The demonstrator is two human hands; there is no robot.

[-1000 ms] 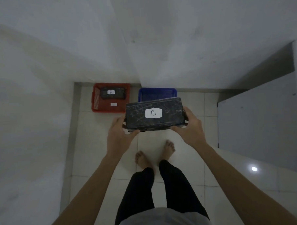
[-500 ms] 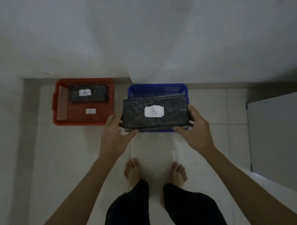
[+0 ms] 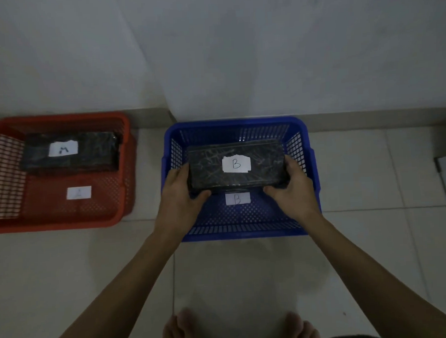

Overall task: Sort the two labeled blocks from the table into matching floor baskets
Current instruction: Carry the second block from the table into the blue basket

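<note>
Passing over the red basket (image 3: pixel 63 221) with its A block (image 3: pixel 70 152), I am clamping my left hand (image 3: pixel 178 196) and right hand (image 3: pixel 293 191) on the ends of the B block (image 3: pixel 209 167), inside the blue basket (image 3: pixel 242 232); it looks rigid, hefty, glossy.

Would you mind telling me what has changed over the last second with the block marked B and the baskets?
Both hands, left and right, carried the B block forward and down, from above the floor into the blue basket; they still grip its ends. The A block stayed in the red basket.
</note>
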